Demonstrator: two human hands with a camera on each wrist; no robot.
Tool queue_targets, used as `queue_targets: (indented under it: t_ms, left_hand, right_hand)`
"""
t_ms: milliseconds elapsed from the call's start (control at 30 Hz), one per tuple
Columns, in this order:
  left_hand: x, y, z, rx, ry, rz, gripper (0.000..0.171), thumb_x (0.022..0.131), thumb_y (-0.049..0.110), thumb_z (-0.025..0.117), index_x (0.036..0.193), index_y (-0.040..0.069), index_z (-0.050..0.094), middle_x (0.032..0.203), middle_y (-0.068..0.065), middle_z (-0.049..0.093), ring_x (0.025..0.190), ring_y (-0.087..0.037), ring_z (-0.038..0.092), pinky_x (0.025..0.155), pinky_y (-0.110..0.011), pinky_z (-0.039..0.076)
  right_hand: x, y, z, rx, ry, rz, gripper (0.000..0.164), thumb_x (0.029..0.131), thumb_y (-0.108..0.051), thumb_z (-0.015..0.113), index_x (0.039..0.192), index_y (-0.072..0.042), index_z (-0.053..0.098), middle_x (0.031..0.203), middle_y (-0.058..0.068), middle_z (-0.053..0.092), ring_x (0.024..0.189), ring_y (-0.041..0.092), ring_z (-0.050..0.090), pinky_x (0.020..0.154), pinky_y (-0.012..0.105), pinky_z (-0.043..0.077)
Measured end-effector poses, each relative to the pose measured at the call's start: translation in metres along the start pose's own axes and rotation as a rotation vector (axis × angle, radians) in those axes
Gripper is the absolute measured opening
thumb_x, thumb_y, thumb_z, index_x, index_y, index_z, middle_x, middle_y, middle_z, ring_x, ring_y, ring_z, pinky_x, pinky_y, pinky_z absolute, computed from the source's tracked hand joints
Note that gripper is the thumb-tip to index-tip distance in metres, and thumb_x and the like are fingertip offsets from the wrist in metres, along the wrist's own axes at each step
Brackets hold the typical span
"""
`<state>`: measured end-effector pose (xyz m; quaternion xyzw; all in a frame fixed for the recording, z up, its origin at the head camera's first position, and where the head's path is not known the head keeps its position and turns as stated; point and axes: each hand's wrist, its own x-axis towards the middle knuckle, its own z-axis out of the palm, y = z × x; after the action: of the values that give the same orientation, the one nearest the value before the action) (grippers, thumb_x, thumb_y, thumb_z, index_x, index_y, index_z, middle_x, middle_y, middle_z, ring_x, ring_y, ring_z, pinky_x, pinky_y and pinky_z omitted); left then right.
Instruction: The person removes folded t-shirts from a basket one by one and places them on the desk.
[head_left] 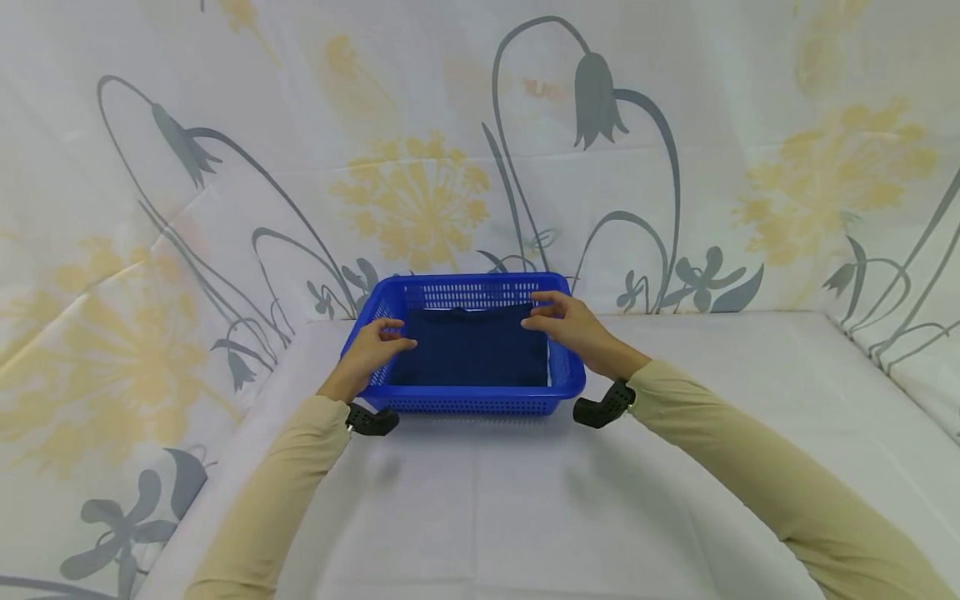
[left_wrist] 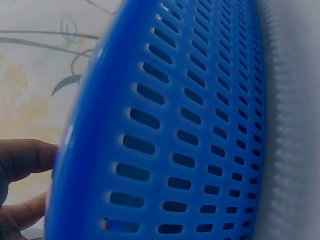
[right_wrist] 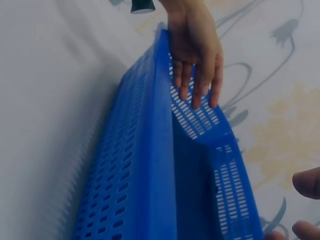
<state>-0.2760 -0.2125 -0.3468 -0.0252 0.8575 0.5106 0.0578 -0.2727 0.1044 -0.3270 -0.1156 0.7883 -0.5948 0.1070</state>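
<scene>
A blue plastic basket [head_left: 480, 392] with slotted walls stands on the white-covered table. Inside it lies a dark navy cloth [head_left: 468, 350], spread flat, with a thin white edge showing along its back and right side. My left hand [head_left: 372, 352] hovers over the basket's left end, its fingers loosely extended, as the right wrist view also shows (left hand [right_wrist: 197, 55]). Over the right end is my right hand [head_left: 576, 331], thumb and fingers apart with nothing between them. In the left wrist view the basket wall [left_wrist: 190, 135] hides part of my left hand [left_wrist: 22, 175].
A floral-printed sheet [head_left: 420, 200] hangs behind and to the sides of the table [head_left: 450, 508]. The basket stands near the table's back edge. A dark wrist device [head_left: 603, 406] is strapped below my right hand, another [head_left: 372, 420] below my left.
</scene>
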Motion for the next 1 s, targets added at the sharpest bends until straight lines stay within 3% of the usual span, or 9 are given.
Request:
queue_targets:
  t_ms: [400, 700, 1000]
  left_hand:
    - [0.008, -0.006, -0.003, 0.005, -0.001, -0.043, 0.058, 0.093, 0.011, 0.063, 0.143, -0.003, 0.039, 0.138, -0.028, 0.044, 0.126, -0.040, 0.043, 0.105, -0.050, 0.033]
    - [0.012, -0.010, -0.003, 0.027, -0.052, -0.069, 0.060, 0.093, 0.015, 0.063, 0.145, 0.000, 0.037, 0.142, -0.026, 0.039, 0.129, -0.039, 0.038, 0.105, -0.051, 0.031]
    - [0.017, -0.013, -0.002, -0.038, -0.107, -0.121, 0.065, 0.093, 0.013, 0.064, 0.147, 0.000, 0.033, 0.148, -0.025, 0.032, 0.131, -0.037, 0.036, 0.105, -0.049, 0.033]
  right_hand:
    - [0.013, 0.004, 0.015, -0.109, 0.010, 0.093, 0.064, 0.094, -0.022, 0.064, 0.148, -0.008, 0.035, 0.143, 0.019, 0.042, 0.132, 0.036, 0.037, 0.108, 0.052, 0.028]
    - [0.018, 0.010, 0.024, -0.101, -0.011, 0.180, 0.070, 0.092, -0.025, 0.066, 0.151, -0.010, 0.031, 0.151, 0.022, 0.029, 0.136, 0.039, 0.029, 0.108, 0.057, 0.024]
    - [0.017, 0.012, 0.029, -0.103, -0.043, 0.219, 0.077, 0.091, -0.023, 0.065, 0.153, -0.009, 0.023, 0.155, 0.025, 0.014, 0.140, 0.041, 0.018, 0.109, 0.058, 0.018]
